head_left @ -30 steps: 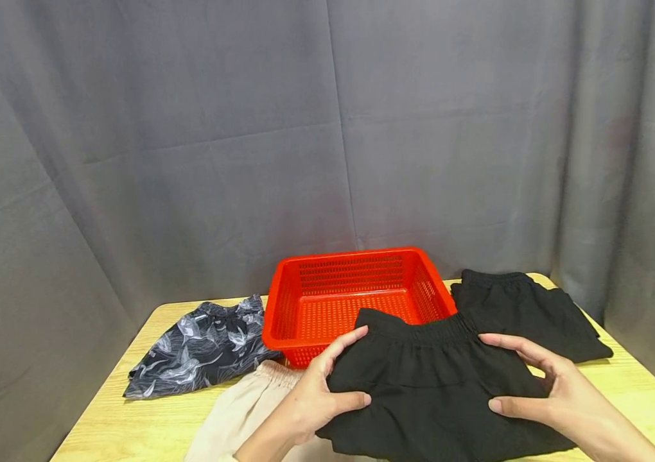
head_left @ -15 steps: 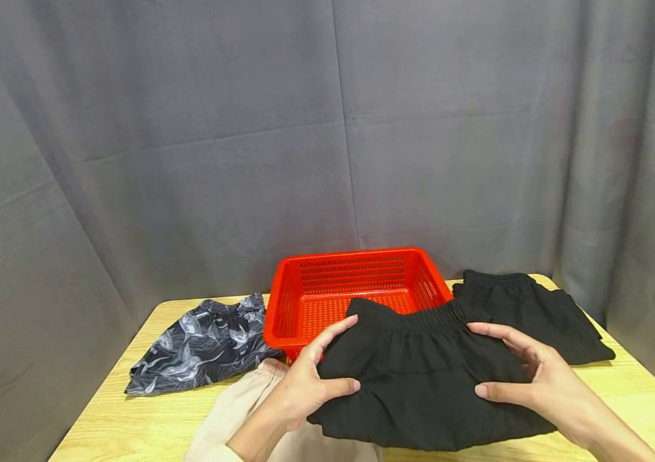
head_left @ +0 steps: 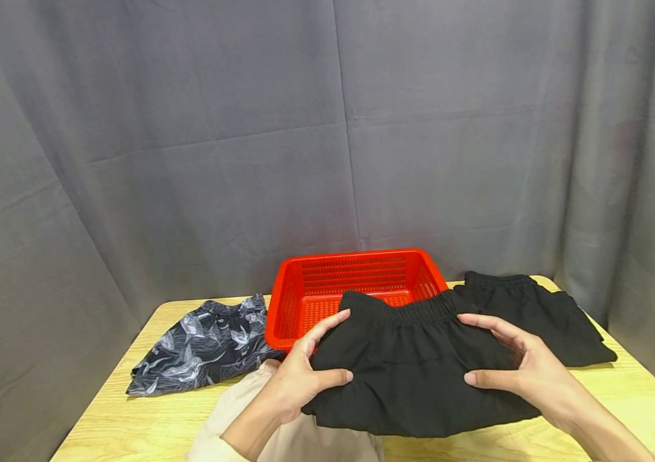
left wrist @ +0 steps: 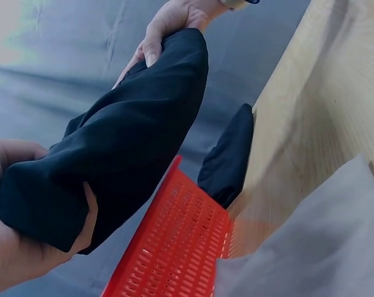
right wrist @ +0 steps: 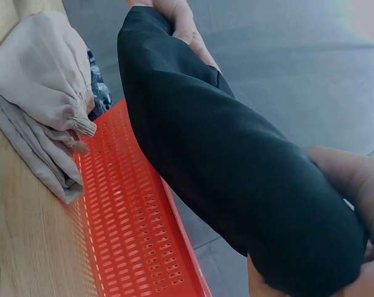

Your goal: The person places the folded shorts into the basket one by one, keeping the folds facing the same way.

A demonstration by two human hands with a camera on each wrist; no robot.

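**Both hands held folded black shorts above the basket's near rim**

Gripping from either side, we had our left hand (head_left: pixel 295 385) and our right hand (head_left: pixel 526 375) closed around the ends of the folded black shorts (head_left: pixel 414 366). On each hand the thumb lay under the near fold and the fingers curled over the top, just below the elastic waistband. In the left wrist view the left thumb (left wrist: pixel 88 213) pressed into the dark cloth, and the bundle ran away from it up to the other hand (left wrist: pixel 168 25) at the far end. The right wrist view showed the same bundle (right wrist: pixel 236 167) from the opposite side, thick and rolled between the two grips.

We held the shorts off the wooden table (head_left: pixel 131 423), with their waistband edge over the front rim of the red basket (head_left: pixel 304 301). The basket stood behind the hands at the middle of the table, and we could see no clothes inside it.

Under our left wrist lay beige shorts (head_left: pixel 281 436), folded, with their gathered waistband just beside the basket. Left of the basket lay dark patterned shorts (head_left: pixel 206 343) touching its side. Right of it lay a second pair of black shorts (head_left: pixel 535 314), flat on the table and partly covered by the held pair. A grey curtain (head_left: pixel 189 147) hung behind it all.
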